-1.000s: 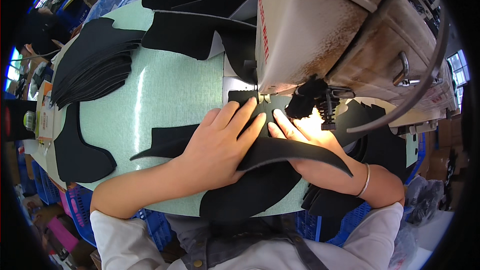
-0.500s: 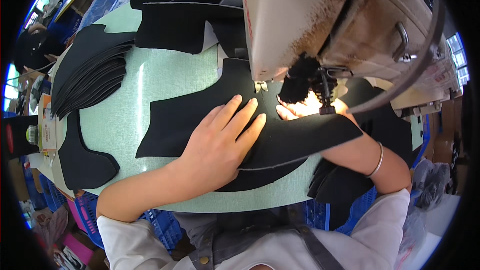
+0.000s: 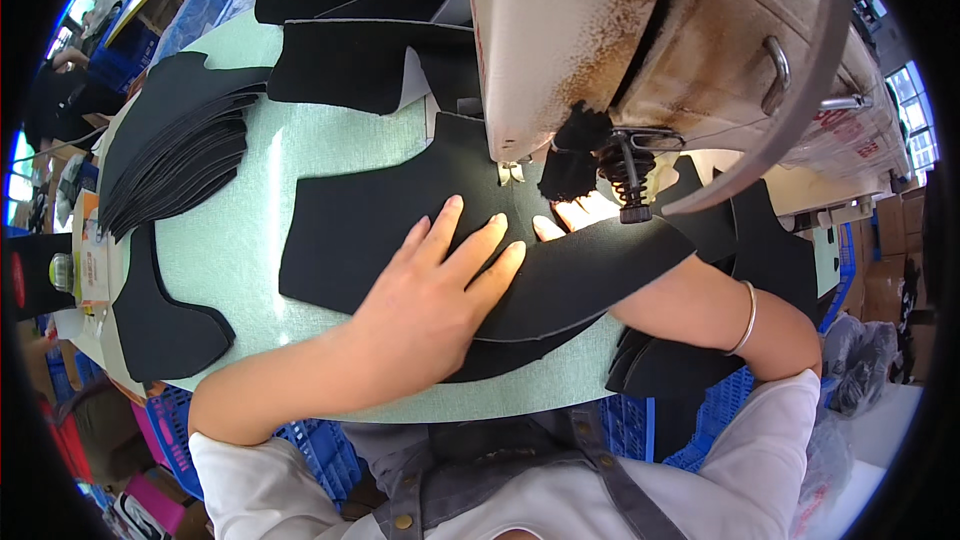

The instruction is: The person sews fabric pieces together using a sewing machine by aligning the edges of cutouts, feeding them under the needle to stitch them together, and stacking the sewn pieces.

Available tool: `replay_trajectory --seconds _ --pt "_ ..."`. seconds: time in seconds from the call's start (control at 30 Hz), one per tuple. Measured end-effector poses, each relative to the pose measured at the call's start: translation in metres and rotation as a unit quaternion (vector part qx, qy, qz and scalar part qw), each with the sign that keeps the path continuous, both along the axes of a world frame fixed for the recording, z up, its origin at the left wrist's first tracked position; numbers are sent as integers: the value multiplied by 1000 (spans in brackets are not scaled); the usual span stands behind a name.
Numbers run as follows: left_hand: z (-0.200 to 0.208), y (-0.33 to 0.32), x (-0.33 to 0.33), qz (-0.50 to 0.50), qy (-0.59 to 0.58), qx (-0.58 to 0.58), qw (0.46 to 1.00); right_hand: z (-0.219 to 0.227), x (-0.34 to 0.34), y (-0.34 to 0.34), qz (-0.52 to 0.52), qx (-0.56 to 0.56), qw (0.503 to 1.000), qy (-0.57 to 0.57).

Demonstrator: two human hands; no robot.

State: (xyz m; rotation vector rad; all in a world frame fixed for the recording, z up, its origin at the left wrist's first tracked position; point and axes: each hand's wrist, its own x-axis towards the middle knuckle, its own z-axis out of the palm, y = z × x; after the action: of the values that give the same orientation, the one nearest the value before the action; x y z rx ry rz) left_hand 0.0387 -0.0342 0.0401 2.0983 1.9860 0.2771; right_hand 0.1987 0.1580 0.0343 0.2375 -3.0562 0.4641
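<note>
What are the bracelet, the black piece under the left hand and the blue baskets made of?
Bracelet: probably polished metal; it shines silvery.
Black piece: maybe fabric or imitation leather; it's matte and bends.
Blue baskets: likely smooth plastic, given the stiff, slotted sides.

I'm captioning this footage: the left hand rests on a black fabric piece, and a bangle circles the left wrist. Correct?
Not quite: the head view shows the bangle on the right wrist. The left hand does rest on a black fabric piece.
</note>
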Motion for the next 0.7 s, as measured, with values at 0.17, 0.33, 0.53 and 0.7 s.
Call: replay_trajectory --seconds 0.17,0.33,0.53,0.7 --pt "-10 -1 -25 -25 -74 76 994 -5 -4 18 -32 -83 992 86" --pt "-2 14 -50 -43 -60 20 997 -8 -17 31 14 -83 986 141" --pt "9 19 -21 13 -20 -2 1000 9 -15 9 11 -29 996 82" --pt "-4 14 -33 2 -21 60 998 10 -7 -2 59 102 989 85"
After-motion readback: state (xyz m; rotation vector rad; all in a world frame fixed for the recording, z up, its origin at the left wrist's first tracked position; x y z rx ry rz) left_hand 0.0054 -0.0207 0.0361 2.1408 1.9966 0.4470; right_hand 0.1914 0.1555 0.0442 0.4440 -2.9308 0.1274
